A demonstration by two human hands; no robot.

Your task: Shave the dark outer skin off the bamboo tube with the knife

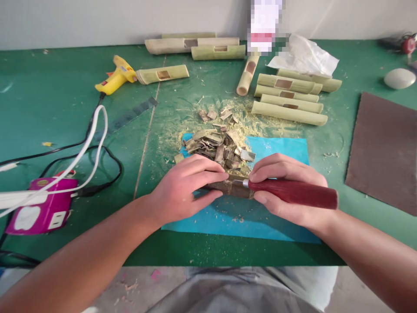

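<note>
A dark brown bamboo tube (239,189) lies crosswise over a blue sheet (208,219) near the table's front edge. My left hand (185,187) is closed on the tube's left part, fingers on top and thumb along the near side. In my right hand (286,174) is a carving knife (296,193) with a dark red handle; its metal tip points left and meets the tube's upper surface. The tube's right end is hidden by my right hand. Just beyond the tube rises a pile of bamboo chips (220,145), with sawdust around it.
Several notched bamboo tubes (289,112) lie at the back right, below a white plastic bag (302,56). A yellow glue gun (117,78) rests at the back left. Cables run to a magenta power strip (42,206). A brown sandpaper sheet (384,150) lies at right.
</note>
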